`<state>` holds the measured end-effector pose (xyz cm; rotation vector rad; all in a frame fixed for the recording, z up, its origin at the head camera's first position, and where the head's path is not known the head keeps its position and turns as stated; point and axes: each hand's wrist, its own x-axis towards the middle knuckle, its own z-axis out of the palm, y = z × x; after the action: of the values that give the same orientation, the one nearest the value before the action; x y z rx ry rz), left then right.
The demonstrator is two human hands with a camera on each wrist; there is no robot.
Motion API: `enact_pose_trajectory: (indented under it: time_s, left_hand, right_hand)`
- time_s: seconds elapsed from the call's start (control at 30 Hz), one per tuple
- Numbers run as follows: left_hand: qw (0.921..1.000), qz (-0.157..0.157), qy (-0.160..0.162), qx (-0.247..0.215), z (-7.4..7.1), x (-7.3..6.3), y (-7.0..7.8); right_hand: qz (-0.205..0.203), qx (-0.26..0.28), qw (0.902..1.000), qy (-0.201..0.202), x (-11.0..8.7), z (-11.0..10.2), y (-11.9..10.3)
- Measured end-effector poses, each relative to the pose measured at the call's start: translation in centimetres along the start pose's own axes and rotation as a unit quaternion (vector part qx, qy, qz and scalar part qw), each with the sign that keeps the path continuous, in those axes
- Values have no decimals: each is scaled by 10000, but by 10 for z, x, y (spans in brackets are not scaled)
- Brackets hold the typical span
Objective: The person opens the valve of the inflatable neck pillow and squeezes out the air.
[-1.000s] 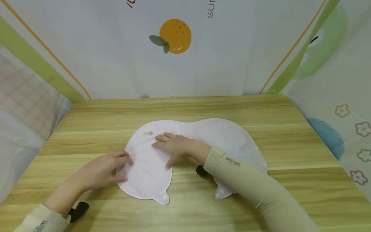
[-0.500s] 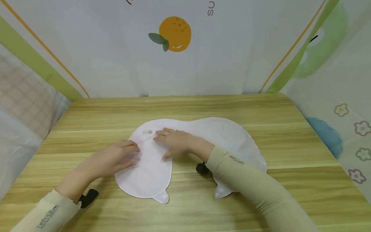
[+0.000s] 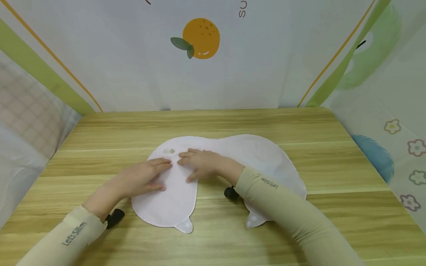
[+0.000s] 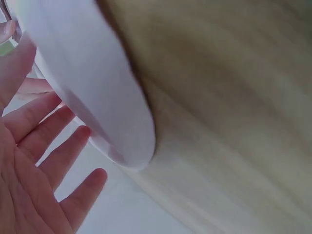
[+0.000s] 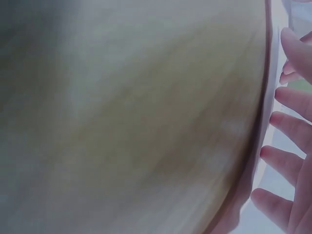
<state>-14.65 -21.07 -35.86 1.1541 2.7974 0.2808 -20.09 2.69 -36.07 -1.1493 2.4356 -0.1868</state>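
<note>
A pale pink, U-shaped inflatable neck pillow lies flat on the wooden table, its two ends toward me. Each end carries a small snap tab, and a small clear valve shows near the upper left curve. On the left lobe, my left hand rests with fingers extended, their tips just below the valve. My right hand lies spread on the inner upper part, fingertips close to the left hand's. In the left wrist view the fingers are spread at the pillow's edge; the right wrist view shows straight fingers along the rim.
Wood-grain table surrounds the pillow. Behind it hangs a white curtain printed with an orange, and patterned cloth covers both sides. A black camera part sticks out at the left wrist, another at the right.
My left hand has slid from the pillow's left edge inward and slightly upward, toward my right hand. The right hand has stayed nearly in place, and creases on the left lobe look smoother.
</note>
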Motion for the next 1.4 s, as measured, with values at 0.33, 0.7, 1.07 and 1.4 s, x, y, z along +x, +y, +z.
enact_pose_trajectory:
  time_s: [0.33,0.7,1.07,1.4]
  left_hand:
    - [9982,-479,-296,-185,-1,-7,-8]
    - [9961,-725,-269,-417,-6,-28,-15]
    - [9955,-825,-191,-422,-7,-35,-19]
    - [9984,-467,-166,-286,-8,-7,-15]
  right_hand:
    - [207,69,9997,75,5,1,9]
    - [643,230,9977,2,1,-2,16]
    - [743,330,9966,142,0,-4,16]
    - [557,508,9969,211,16,-5,15]
